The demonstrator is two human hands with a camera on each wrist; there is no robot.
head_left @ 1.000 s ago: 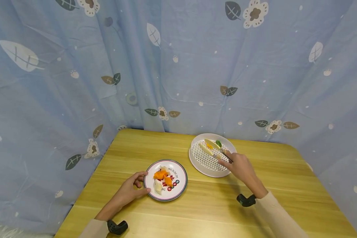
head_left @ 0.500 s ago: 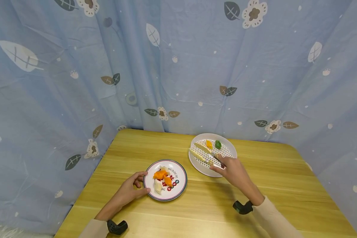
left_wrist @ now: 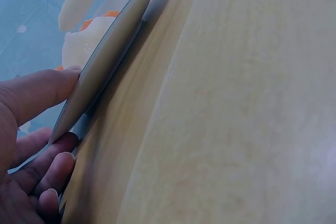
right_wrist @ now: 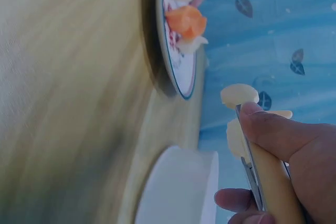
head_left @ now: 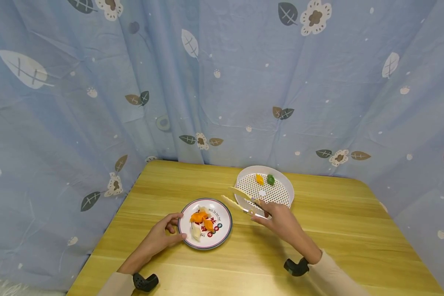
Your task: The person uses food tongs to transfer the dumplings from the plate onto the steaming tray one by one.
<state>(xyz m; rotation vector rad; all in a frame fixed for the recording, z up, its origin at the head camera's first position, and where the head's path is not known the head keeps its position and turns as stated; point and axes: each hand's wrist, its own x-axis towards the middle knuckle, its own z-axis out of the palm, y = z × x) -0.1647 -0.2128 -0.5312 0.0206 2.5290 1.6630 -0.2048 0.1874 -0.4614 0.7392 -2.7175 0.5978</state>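
Observation:
My left hand grips the left rim of a white plate, thumb on the rim and fingers at its underside in the left wrist view. On the plate lie orange dumpling-like pieces and whitish ones. My right hand holds tongs with pale, flat ends. Their arms stand apart, over the left front rim of a white perforated basket, pointing toward the plate. Nothing shows between the tips. Inside the basket are a yellow piece and a green piece.
The wooden table runs back to a blue patterned curtain. The basket stands behind and right of the plate, with a strip of tabletop between them. Each wrist carries a black camera mount.
My right hand has drawn the tongs from over the basket's middle leftward and nearer to me, toward the plate. The yellow and green pieces stay in the basket. My left hand and the plate keep still.

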